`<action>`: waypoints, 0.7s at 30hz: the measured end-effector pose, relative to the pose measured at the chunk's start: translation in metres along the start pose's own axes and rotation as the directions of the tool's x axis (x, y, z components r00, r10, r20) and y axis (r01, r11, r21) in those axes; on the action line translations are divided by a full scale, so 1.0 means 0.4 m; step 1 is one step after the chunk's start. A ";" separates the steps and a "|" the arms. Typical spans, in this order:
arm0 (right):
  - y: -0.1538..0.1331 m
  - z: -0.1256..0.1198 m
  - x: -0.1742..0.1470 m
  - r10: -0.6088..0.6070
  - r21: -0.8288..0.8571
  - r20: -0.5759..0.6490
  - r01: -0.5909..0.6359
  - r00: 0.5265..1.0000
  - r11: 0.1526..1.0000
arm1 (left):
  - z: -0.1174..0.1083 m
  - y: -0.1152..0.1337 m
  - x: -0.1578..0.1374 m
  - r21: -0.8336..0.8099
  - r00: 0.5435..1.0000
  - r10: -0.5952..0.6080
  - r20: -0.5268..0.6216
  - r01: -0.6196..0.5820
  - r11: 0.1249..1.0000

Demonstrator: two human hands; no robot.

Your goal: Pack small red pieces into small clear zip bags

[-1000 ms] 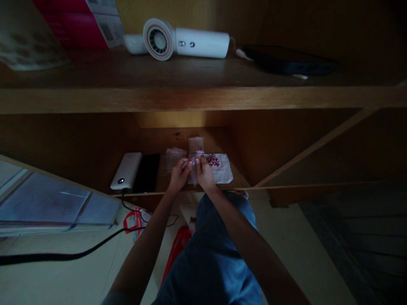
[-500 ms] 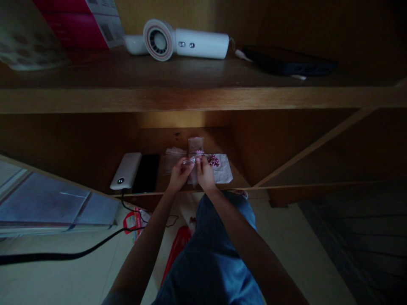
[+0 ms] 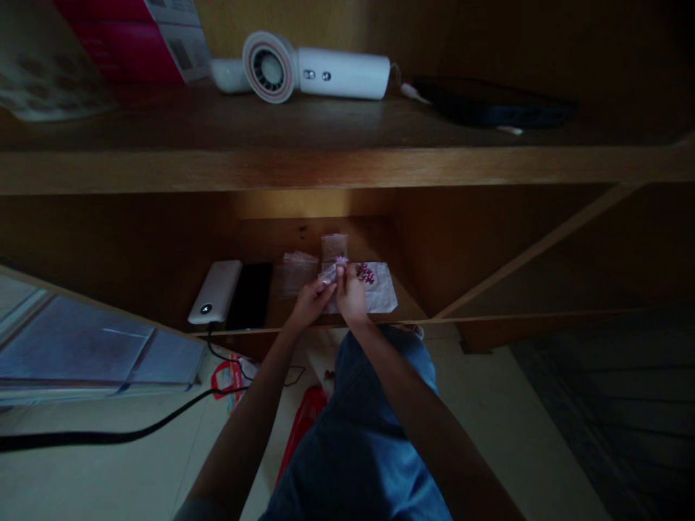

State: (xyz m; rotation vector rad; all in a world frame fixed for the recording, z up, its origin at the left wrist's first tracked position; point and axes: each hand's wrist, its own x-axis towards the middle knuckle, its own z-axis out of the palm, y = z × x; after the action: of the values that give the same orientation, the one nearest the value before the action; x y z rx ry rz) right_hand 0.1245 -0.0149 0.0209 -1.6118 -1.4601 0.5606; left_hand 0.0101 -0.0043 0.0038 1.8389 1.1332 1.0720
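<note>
Clear bag (image 3: 329, 273) is being pinched between left hand (image 3: 310, 303) and right hand (image 3: 350, 298), near the shelf's (image 3: 337, 323) front edge, beads (image 3: 365, 273) lying just right.

Power bank (image 3: 216, 291) lies left of phone (image 3: 250, 294), beads (image 3: 365, 273) right.

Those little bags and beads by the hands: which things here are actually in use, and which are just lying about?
In use:
- left hand and right hand, pinching a small clear bag
- pink beads on white paper
- spare bags

Lying about:
- power bank
- phone
- white fan
- red box
- black cable
</note>
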 end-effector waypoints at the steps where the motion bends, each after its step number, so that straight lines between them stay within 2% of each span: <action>1: 0.001 0.002 0.001 0.002 0.000 -0.002 -0.002 1.000 1.000 | 0.000 0.000 0.001 0.000 1.000 0.009 -0.005 -0.009 1.000; 10: 0.008 0.004 0.001 -0.038 0.058 -0.034 0.040 0.999 0.998 | -0.001 0.007 -0.003 -0.020 0.999 -0.008 -0.049 0.007 1.000; 15: 0.004 -0.001 -0.006 -0.120 0.093 0.009 0.118 0.993 0.989 | -0.009 0.009 -0.003 -0.126 0.987 -0.055 -0.151 0.036 0.991; 21: -0.002 0.000 -0.008 -0.166 0.130 0.043 0.159 0.985 0.979 | -0.015 0.015 -0.002 -0.145 0.982 -0.050 -0.182 0.023 0.989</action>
State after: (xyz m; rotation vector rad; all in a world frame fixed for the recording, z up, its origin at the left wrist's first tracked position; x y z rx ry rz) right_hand 0.1234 -0.0180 0.0210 -1.3745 -1.5481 0.5933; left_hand 0.0065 -0.0065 0.0111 1.6282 1.1598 1.2900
